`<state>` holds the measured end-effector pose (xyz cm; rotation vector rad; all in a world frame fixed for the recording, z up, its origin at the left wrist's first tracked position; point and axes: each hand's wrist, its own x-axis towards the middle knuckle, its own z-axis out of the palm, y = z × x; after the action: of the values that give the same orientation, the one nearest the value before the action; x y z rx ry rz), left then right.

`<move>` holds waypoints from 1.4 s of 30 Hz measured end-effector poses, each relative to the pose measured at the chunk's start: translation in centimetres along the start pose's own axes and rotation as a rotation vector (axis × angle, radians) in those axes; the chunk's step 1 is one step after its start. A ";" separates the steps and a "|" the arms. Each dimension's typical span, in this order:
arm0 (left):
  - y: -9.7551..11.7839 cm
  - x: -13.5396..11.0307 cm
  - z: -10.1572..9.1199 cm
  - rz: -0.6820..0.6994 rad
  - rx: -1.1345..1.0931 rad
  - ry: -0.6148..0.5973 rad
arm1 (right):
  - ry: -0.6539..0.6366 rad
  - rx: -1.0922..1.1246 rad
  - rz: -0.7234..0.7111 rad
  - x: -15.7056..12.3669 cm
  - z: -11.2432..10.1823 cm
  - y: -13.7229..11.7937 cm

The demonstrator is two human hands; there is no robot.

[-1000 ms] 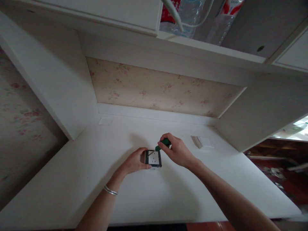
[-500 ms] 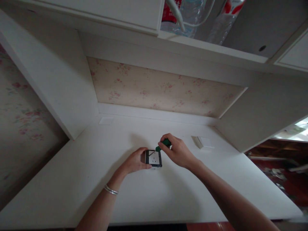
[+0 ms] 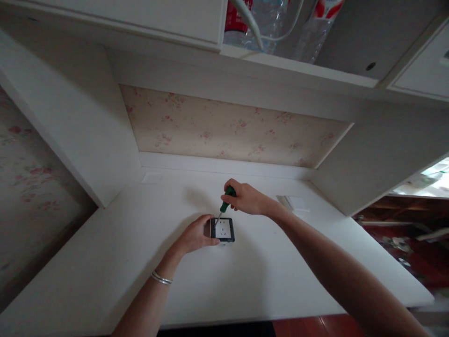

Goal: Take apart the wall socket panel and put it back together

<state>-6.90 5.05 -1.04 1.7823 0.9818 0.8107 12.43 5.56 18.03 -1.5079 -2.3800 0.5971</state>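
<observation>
A wall socket (image 3: 223, 229) with a white face and a dark frame, seated on a white box, is on the white desk. My left hand (image 3: 199, 235) grips it from the left, thumb at the near side and fingers at the far side. In my right hand (image 3: 242, 196) is a screwdriver (image 3: 224, 205) with a green handle, fingers closed round the handle. Its metal shaft slants down to the left edge of the socket's frame. Whether the tip sits in a screw is too small to tell.
On the desk (image 3: 140, 281), a white square plate (image 3: 297, 203) lies at the back right and a flat white square (image 3: 152, 178) at the back left. Overhead, an open shelf (image 3: 298, 65) holds plastic bottles (image 3: 317, 30) and a white cable (image 3: 249, 21). Side panels flank the desk.
My right hand has moved up and left, bringing the screwdriver more upright, its tip at the left edge of the socket. My left hand keeps its grip. The view has shifted slightly.
</observation>
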 end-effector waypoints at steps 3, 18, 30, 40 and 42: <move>0.0 0.0 0.0 -0.005 0.003 0.011 | 0.033 -0.132 0.060 1.1 -0.1 0.1; 0.4 0.0 -0.1 0.011 0.041 0.024 | -0.012 -0.377 -0.135 1.4 -0.9 -1.2; 0.4 -0.1 -0.2 0.023 0.066 0.026 | -0.090 -0.300 -0.235 1.1 -1.3 -0.7; 0.5 -0.1 -0.2 0.024 0.048 0.035 | -0.182 -0.290 -0.257 1.6 -1.6 -1.0; 0.6 -0.1 -0.2 0.022 0.043 0.041 | -0.157 -0.377 -0.201 2.0 -1.7 -1.1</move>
<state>-6.94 4.86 -0.48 1.8220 1.0150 0.8488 11.47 7.31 20.03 -1.3706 -2.8466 0.2359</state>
